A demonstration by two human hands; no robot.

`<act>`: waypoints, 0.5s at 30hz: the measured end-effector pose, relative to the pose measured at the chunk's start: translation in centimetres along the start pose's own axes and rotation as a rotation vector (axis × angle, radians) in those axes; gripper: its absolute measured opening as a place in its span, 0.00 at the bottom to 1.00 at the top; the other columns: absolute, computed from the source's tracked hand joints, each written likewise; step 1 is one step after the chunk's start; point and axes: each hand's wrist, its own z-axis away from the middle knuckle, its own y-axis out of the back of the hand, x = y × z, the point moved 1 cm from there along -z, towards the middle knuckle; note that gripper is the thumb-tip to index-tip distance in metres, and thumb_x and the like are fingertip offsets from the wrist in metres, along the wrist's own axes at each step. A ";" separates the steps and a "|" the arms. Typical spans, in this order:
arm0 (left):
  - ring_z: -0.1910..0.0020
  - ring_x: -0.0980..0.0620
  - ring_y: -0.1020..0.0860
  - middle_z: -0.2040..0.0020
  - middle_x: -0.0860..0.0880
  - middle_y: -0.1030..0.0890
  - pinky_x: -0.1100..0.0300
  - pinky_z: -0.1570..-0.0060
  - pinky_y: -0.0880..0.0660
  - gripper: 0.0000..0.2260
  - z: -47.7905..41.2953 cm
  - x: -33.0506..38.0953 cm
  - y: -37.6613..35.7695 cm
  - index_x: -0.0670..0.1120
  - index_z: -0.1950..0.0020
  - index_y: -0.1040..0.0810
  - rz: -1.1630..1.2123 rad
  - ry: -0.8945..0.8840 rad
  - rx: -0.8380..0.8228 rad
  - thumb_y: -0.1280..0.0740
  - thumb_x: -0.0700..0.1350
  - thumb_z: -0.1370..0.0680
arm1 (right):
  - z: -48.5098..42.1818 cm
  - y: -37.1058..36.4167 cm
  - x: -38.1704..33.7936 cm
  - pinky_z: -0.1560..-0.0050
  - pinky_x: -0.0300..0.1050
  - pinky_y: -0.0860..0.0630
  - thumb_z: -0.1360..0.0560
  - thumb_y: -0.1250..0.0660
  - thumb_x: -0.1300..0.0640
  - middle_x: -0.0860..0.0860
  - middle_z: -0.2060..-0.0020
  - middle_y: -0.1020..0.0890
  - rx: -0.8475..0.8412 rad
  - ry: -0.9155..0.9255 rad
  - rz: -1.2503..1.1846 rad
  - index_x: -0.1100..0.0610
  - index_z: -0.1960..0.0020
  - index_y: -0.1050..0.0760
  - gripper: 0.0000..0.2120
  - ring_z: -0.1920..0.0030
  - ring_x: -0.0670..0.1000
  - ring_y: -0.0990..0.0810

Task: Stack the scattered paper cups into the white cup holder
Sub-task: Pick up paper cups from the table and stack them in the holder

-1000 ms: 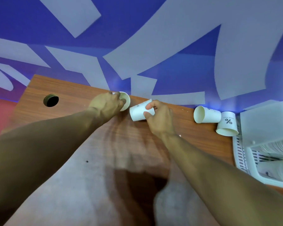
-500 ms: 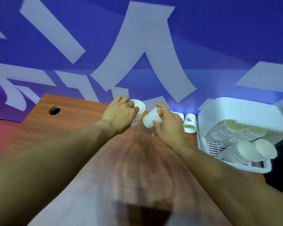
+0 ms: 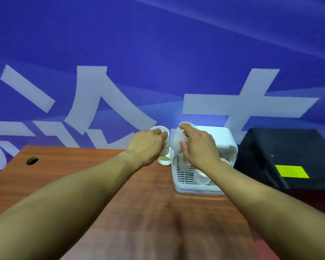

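Observation:
My left hand (image 3: 145, 147) grips a white paper cup (image 3: 163, 139) lifted above the wooden table (image 3: 120, 184), mouth up. My right hand (image 3: 199, 149) grips a second white paper cup (image 3: 177, 142), tilted, just left of the white cup holder (image 3: 223, 139). The two held cups are close together, almost touching. Another cup (image 3: 165, 160) lies on the table below them, beside the holder. Stacked cups (image 3: 203, 176) lie inside the holder, partly hidden by my right forearm.
A black box (image 3: 289, 156) with a yellow label (image 3: 292, 171) sits right of the holder. A round cable hole (image 3: 32, 160) is in the table's far left corner. A blue wall with white shapes stands right behind the table.
Both hands have lifted their cups off the table and carried them right, to the holder. The view has swung right, bringing the black box into sight.

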 end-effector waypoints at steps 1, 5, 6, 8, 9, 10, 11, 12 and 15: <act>0.56 0.42 0.23 0.51 0.49 0.24 0.55 0.68 0.38 0.07 -0.6 1.5 0.4 0.47 0.46 0.29 0.007 -0.019 0.009 0.43 0.49 0.18 | 0.5 0.8 1.0 0.56 0.50 0.27 0.27 0.34 0.56 0.51 0.46 0.18 0.005 0.001 0.008 0.50 0.36 0.33 0.20 0.52 0.63 0.21; 0.54 0.41 0.22 0.49 0.47 0.24 0.54 0.67 0.37 0.09 -2.8 6.3 1.2 0.46 0.45 0.29 -0.006 -0.092 0.027 0.45 0.49 0.17 | 2.2 3.1 5.2 0.55 0.51 0.25 0.26 0.34 0.56 0.50 0.48 0.18 0.020 -0.045 0.024 0.49 0.35 0.33 0.20 0.53 0.62 0.21; 0.54 0.41 0.23 0.49 0.47 0.24 0.54 0.67 0.37 0.10 -3.3 7.2 1.2 0.46 0.45 0.29 -0.003 -0.102 0.026 0.45 0.49 0.17 | 2.6 3.5 6.2 0.56 0.51 0.25 0.26 0.35 0.55 0.50 0.48 0.18 0.022 -0.059 0.030 0.48 0.36 0.34 0.20 0.53 0.61 0.21; 0.54 0.40 0.23 0.48 0.47 0.24 0.54 0.66 0.35 0.11 -4.3 8.8 1.3 0.46 0.44 0.29 0.002 -0.118 0.033 0.46 0.50 0.17 | 3.1 4.0 8.0 0.57 0.50 0.25 0.26 0.35 0.54 0.49 0.48 0.18 0.033 -0.078 0.055 0.47 0.36 0.34 0.20 0.53 0.61 0.21; 0.53 0.40 0.23 0.48 0.47 0.24 0.54 0.66 0.35 0.11 -4.8 9.4 1.2 0.46 0.44 0.29 0.006 -0.120 0.036 0.46 0.51 0.17 | 3.3 4.1 8.8 0.57 0.50 0.25 0.26 0.35 0.55 0.49 0.49 0.18 0.043 -0.087 0.066 0.47 0.35 0.34 0.20 0.54 0.62 0.21; 0.53 0.40 0.23 0.48 0.47 0.24 0.54 0.66 0.35 0.11 -5.3 9.9 1.1 0.46 0.43 0.29 0.009 -0.121 0.038 0.46 0.51 0.17 | 3.6 4.2 9.6 0.58 0.50 0.25 0.26 0.35 0.55 0.50 0.49 0.18 0.053 -0.098 0.074 0.48 0.35 0.33 0.20 0.55 0.62 0.21; 0.52 0.40 0.23 0.47 0.47 0.24 0.54 0.66 0.36 0.12 -5.7 10.4 0.8 0.46 0.43 0.29 0.015 -0.121 0.038 0.46 0.52 0.17 | 3.9 4.3 10.4 0.58 0.50 0.25 0.26 0.35 0.56 0.50 0.49 0.18 0.063 -0.108 0.081 0.48 0.35 0.32 0.20 0.55 0.62 0.21; 0.52 0.40 0.23 0.47 0.47 0.24 0.54 0.66 0.36 0.12 -6.1 10.8 0.5 0.46 0.43 0.29 0.023 -0.121 0.039 0.47 0.52 0.17 | 4.2 4.3 11.2 0.59 0.50 0.26 0.26 0.35 0.56 0.50 0.49 0.18 0.068 -0.118 0.086 0.49 0.35 0.32 0.20 0.56 0.62 0.21; 0.53 0.39 0.23 0.47 0.46 0.24 0.55 0.65 0.36 0.12 -7.0 11.8 -0.8 0.47 0.43 0.29 0.057 -0.121 0.019 0.47 0.52 0.17 | 5.1 3.9 13.6 0.61 0.49 0.27 0.27 0.36 0.57 0.51 0.49 0.18 0.053 -0.168 0.102 0.49 0.35 0.32 0.21 0.57 0.62 0.21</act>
